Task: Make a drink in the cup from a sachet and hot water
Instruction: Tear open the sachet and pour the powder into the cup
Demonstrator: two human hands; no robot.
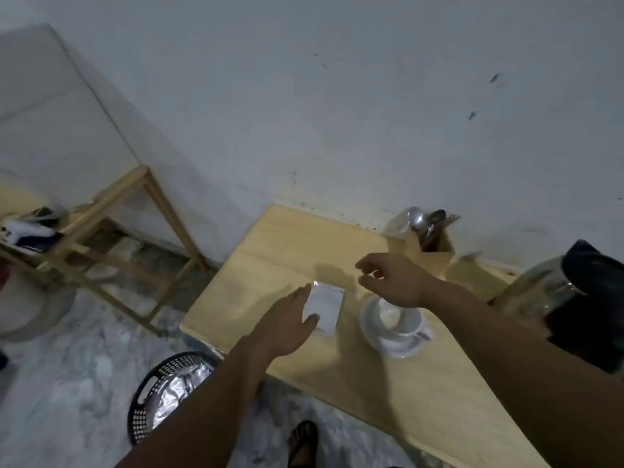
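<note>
A white sachet (pixel 326 307) is held over the wooden table (pixel 277 244), with my left hand (pixel 287 324) gripping its left edge, thumb across its lower corner. To its right a white cup (pixel 393 317) stands on a white saucer (pixel 401 347); the cup looks empty inside. My right hand (pixel 395 278) hovers just above the far rim of the cup, fingers spread and curled, holding nothing. At the right edge stands a kettle (pixel 574 298) with a steel body and black lid and handle.
A wooden holder (pixel 430 246) with spoons and a fork stands by the wall behind the cup. A black perforated bin (pixel 162 396) with a foil liner sits on the floor under the table's near-left edge. A wooden rack (pixel 111 238) stands at left.
</note>
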